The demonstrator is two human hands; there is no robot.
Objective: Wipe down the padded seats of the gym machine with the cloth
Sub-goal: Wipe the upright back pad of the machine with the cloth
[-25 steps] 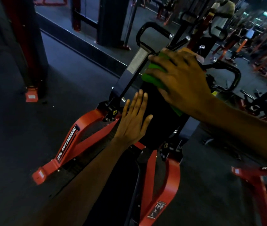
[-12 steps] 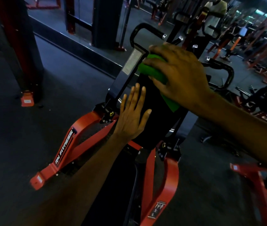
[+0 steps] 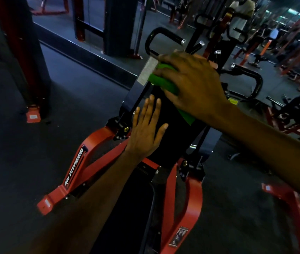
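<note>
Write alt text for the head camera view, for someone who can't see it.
A right hand grips a green cloth against the top of a black pad on a red-framed gym machine, while the left hand rests flat on the pad lower down. Other machines stand around on the dim gym floor.
</note>
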